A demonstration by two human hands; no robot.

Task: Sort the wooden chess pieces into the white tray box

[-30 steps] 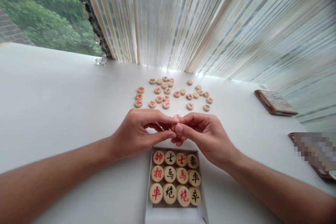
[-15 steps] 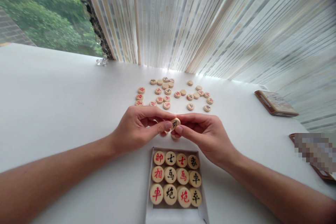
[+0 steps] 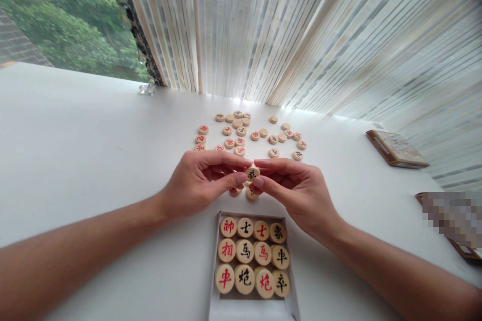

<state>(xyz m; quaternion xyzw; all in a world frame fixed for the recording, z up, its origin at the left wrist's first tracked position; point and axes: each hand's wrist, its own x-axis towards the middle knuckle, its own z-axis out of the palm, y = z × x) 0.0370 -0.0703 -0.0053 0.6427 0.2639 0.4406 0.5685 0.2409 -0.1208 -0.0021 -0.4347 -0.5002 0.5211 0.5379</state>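
Note:
Between both hands a round wooden xiangqi piece (image 3: 252, 175) with a black character is held up, its face toward me. My left hand (image 3: 205, 178) pinches its left side with thumb and fingers. From the other side, my right hand (image 3: 289, 183) closes thumb and fingers on the same piece. Just below it, another black-marked piece (image 3: 252, 192) shows, partly covered by the right fingers. Nearer to me is an open white box (image 3: 232, 308) with rows of pieces in red and black, such as the red-marked piece (image 3: 225, 279).
Beyond the hands, several loose pieces (image 3: 240, 151) lie scattered on the white table (image 3: 124, 160), some face down. A flat box (image 3: 397, 148) lies at the right, with a blurred item (image 3: 452, 220) nearer. A striped curtain (image 3: 241, 30) hangs at the back.
The held piece has turned slightly so its character stands more upright. The right fingers have shifted a little, and the piece beneath shows more of its black character.

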